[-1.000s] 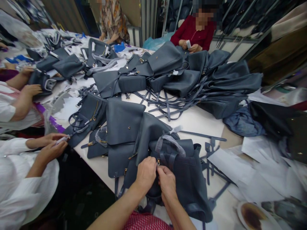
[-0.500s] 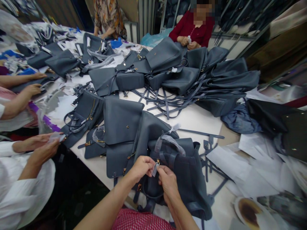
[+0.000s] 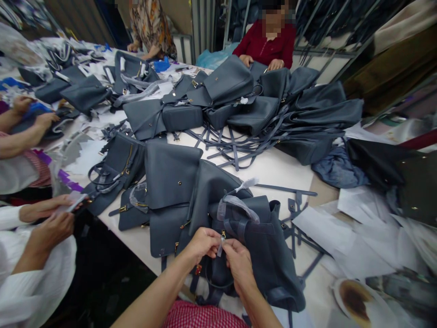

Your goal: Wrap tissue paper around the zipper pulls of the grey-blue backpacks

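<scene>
A dark blue-grey leather handbag [image 3: 268,255] lies in front of me, its handle [image 3: 254,213] wrapped in clear plastic. Both my hands meet over its front, at a small gold clasp [image 3: 223,233]. Between their fingertips is a small strip of whitish plastic film [image 3: 220,250], hanging just below the clasp. My left hand [image 3: 205,242] pinches the strip from the left. From the right, my right hand [image 3: 238,260] pinches it with thumb and forefinger. What lies under the fingertips is partly hidden.
Other bags [image 3: 174,177] stand close on the left, and a pile of bags [image 3: 252,100] lies across the table. Loose straps [image 3: 235,148] spread in front of it. Paper sheets [image 3: 324,232] and a round container [image 3: 353,296] are at right. Co-workers' hands [image 3: 54,223] work at left.
My hands stay at the clasp, and the plastic strip between them now hangs straighter. Across the table, a person in red has lowered their hands onto a bag.
</scene>
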Action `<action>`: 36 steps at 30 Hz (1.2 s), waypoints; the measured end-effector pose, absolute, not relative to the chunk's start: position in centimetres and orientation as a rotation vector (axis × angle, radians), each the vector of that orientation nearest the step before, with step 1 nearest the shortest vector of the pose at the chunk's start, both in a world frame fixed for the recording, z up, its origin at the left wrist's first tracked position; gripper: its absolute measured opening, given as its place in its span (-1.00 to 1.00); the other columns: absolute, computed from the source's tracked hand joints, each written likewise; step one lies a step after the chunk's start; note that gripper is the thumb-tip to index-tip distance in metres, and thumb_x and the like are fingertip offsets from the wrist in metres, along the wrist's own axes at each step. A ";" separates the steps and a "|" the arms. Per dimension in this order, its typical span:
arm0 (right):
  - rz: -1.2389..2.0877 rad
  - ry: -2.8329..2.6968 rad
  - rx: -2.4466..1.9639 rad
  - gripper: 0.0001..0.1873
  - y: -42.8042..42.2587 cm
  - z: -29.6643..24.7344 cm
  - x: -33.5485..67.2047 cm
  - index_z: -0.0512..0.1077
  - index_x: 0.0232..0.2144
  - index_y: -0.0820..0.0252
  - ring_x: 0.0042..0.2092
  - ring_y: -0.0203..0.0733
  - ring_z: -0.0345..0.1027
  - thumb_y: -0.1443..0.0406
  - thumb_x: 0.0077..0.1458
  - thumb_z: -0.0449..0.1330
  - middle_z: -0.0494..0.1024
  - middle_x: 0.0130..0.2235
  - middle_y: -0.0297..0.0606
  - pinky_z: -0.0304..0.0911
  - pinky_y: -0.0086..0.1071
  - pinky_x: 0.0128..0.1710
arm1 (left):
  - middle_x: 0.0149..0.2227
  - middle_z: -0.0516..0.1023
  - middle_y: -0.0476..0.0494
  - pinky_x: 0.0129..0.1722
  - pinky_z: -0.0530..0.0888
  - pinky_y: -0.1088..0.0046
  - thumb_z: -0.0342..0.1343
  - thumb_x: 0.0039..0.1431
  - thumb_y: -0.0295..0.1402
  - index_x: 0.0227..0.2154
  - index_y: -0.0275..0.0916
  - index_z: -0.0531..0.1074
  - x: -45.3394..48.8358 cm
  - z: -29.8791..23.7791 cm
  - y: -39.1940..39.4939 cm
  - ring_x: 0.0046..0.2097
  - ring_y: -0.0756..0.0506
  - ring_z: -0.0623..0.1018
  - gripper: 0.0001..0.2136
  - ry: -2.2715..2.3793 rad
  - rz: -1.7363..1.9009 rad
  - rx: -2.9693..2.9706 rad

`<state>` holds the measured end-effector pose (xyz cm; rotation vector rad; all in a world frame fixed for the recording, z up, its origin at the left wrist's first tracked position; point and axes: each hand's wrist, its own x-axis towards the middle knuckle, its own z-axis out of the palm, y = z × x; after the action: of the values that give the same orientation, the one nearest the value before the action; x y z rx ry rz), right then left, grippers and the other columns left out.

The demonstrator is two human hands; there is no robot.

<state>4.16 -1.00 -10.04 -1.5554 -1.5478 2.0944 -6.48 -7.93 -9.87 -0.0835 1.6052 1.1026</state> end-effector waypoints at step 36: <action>1.964 -1.544 -1.447 -0.68 -0.6 -9.6 2.8 0.33 -0.66 0.19 -0.62 -0.37 0.17 0.19 0.03 0.23 0.29 -0.68 -0.50 0.14 -0.45 -0.59 | -0.58 0.49 -0.04 -0.48 0.47 0.53 0.19 0.03 -0.35 -0.51 -0.29 0.39 -4.0 -8.3 -8.4 -0.53 0.01 0.51 -0.86 1.502 1.278 -0.196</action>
<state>2.76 -0.63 -9.60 -1.4469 -1.5437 1.9642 -4.01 -8.43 -8.33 -0.1958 1.5017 1.2776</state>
